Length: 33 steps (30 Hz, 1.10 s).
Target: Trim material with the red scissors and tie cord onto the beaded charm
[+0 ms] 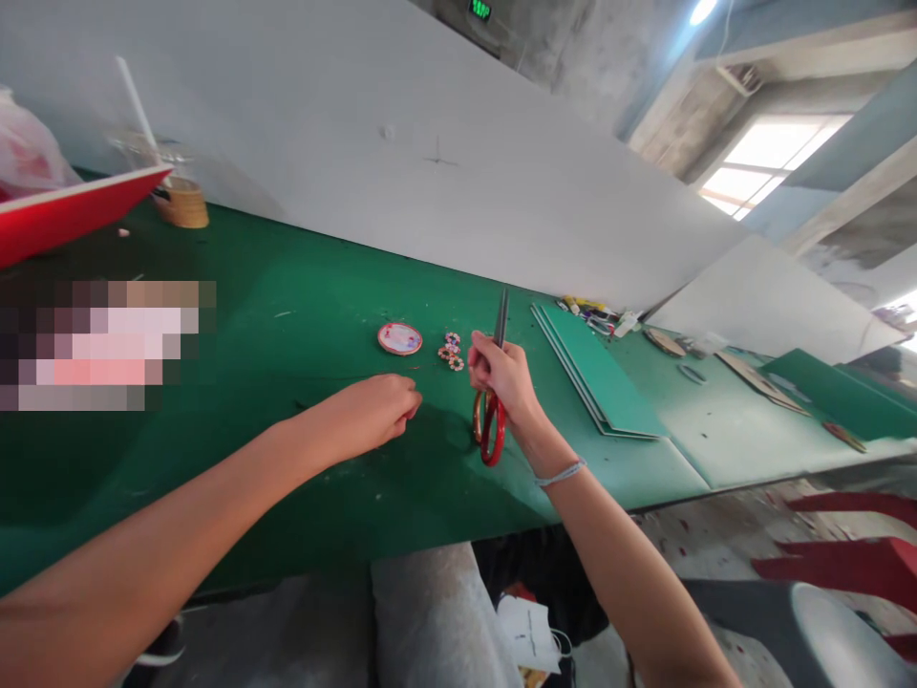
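Scissors (493, 435), red-looped, clamped in R hand (501, 373); L hand (379, 411) curled, contents unclear.

Left arm: bare, comes in from the near left edge and reaches far and right, elbow almost straight.
Left hand (376, 416): palm down and low, fingers curled in, thumb and fingertips pinched together at its right end. Whether anything sits between them cannot be told.
Right arm: bare, rises from the near bottom edge and slants far and left.
Right hand (501, 375): 1 closed fist, back toward the camera, wrapped round the scissors (501, 320) at mid-length.
Spacing: the 2 hands are near each other but apart, the right one slightly farther.
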Each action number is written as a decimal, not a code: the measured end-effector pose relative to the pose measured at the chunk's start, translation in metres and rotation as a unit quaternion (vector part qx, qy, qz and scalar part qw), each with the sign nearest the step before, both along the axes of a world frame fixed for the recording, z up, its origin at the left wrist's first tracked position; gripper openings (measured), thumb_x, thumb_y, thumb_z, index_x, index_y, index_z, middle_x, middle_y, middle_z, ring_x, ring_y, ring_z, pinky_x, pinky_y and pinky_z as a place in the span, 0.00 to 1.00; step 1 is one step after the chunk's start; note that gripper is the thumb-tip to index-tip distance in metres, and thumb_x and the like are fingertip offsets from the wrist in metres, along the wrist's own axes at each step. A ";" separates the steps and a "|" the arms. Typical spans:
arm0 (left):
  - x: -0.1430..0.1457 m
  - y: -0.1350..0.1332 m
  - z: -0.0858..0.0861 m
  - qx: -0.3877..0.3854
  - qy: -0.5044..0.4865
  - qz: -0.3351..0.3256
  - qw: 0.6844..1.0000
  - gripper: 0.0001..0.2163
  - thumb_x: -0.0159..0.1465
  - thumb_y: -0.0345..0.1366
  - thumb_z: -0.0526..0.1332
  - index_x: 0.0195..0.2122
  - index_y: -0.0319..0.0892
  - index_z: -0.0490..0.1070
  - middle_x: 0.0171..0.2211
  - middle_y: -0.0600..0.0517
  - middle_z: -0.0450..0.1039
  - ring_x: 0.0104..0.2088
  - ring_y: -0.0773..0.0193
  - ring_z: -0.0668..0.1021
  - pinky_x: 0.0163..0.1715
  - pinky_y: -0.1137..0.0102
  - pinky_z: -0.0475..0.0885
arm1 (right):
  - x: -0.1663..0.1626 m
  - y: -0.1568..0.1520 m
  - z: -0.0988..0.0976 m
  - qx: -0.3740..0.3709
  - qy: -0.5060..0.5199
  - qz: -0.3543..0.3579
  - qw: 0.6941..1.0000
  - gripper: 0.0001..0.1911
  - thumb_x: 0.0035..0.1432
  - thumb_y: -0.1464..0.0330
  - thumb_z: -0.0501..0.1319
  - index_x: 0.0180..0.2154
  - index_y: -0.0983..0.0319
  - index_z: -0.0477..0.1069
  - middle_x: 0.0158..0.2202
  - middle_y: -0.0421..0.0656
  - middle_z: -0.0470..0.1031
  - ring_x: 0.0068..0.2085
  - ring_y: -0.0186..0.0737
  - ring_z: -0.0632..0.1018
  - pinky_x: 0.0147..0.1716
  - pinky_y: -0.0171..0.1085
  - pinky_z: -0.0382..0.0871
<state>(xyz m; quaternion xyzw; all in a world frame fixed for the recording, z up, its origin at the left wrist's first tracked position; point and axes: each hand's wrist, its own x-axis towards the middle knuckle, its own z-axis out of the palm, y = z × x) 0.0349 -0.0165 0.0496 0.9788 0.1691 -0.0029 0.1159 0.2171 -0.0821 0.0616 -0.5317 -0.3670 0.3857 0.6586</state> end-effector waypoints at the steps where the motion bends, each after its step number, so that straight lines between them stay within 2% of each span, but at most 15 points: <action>1: 0.000 0.000 0.000 0.002 0.000 -0.002 1.000 0.06 0.60 0.25 0.56 0.32 0.40 0.72 0.35 0.47 0.72 0.34 0.60 0.75 0.32 0.69 0.64 | 0.006 -0.004 0.000 -0.002 -0.008 -0.005 1.000 0.20 0.52 0.60 0.64 0.15 0.63 0.64 0.07 0.31 0.52 0.11 0.24 0.53 0.13 0.31 0.43; 9: -0.002 0.003 -0.007 0.016 -0.028 -0.021 0.999 0.07 0.61 0.25 0.56 0.32 0.40 0.72 0.34 0.49 0.73 0.34 0.61 0.75 0.33 0.69 0.65 | 0.056 -0.034 -0.005 -0.033 -0.041 -0.069 0.996 0.20 0.46 0.57 0.67 0.15 0.63 0.66 0.08 0.32 0.53 0.11 0.24 0.54 0.13 0.31 0.43; 14: -0.004 0.003 -0.007 0.014 -0.021 -0.016 1.000 0.07 0.62 0.25 0.55 0.32 0.40 0.72 0.34 0.49 0.72 0.34 0.61 0.75 0.33 0.69 0.65 | 0.081 -0.050 -0.008 -0.067 -0.061 -0.095 0.991 0.20 0.44 0.54 0.66 0.16 0.61 0.63 0.07 0.31 0.51 0.11 0.25 0.53 0.13 0.31 0.44; 19: -0.005 0.001 -0.011 0.040 -0.036 -0.022 0.998 0.09 0.62 0.22 0.53 0.31 0.40 0.70 0.33 0.49 0.71 0.35 0.60 0.75 0.34 0.68 0.66 | 0.079 -0.040 -0.013 -0.145 -0.142 -0.055 0.978 0.21 0.46 0.51 0.60 0.17 0.60 0.61 0.09 0.30 0.50 0.12 0.26 0.52 0.14 0.32 0.44; 24: -0.004 -0.010 -0.014 0.108 -0.025 -0.004 0.994 0.15 0.55 0.14 0.49 0.31 0.40 0.69 0.32 0.48 0.70 0.36 0.58 0.75 0.33 0.67 0.67 | 0.064 -0.021 -0.013 -0.204 -0.208 0.007 0.957 0.16 0.47 0.57 0.63 0.21 0.64 0.70 0.11 0.32 0.55 0.14 0.26 0.54 0.16 0.32 0.45; 26: -0.002 -0.013 -0.014 0.114 -0.010 0.002 0.993 0.17 0.51 0.13 0.50 0.32 0.39 0.69 0.34 0.48 0.70 0.37 0.58 0.75 0.33 0.67 0.68 | 0.065 -0.015 -0.011 -0.225 -0.286 -0.007 0.931 0.16 0.50 0.57 0.63 0.23 0.64 0.71 0.13 0.34 0.59 0.16 0.28 0.58 0.19 0.32 0.49; 27: -0.002 -0.014 -0.014 0.112 0.001 0.007 0.994 0.17 0.50 0.12 0.50 0.32 0.39 0.70 0.34 0.48 0.70 0.37 0.57 0.75 0.33 0.67 0.68 | 0.067 -0.012 -0.011 -0.239 -0.343 -0.024 0.908 0.16 0.52 0.57 0.63 0.23 0.63 0.70 0.14 0.35 0.62 0.18 0.30 0.62 0.21 0.33 0.52; 30: 0.001 -0.014 -0.014 0.097 0.035 0.036 0.994 0.18 0.48 0.11 0.51 0.32 0.39 0.70 0.34 0.48 0.71 0.37 0.57 0.76 0.32 0.67 0.68 | 0.074 -0.004 -0.017 -0.280 -0.511 -0.082 0.809 0.18 0.58 0.55 0.60 0.25 0.62 0.69 0.21 0.41 0.70 0.25 0.36 0.70 0.26 0.34 0.55; 33: 0.002 -0.012 -0.016 0.085 0.063 0.062 0.992 0.20 0.47 0.11 0.49 0.32 0.39 0.71 0.35 0.47 0.73 0.38 0.56 0.77 0.30 0.68 0.68 | 0.076 -0.001 -0.033 -0.297 -0.573 -0.108 0.756 0.17 0.60 0.54 0.59 0.31 0.61 0.71 0.27 0.44 0.76 0.29 0.42 0.74 0.27 0.35 0.55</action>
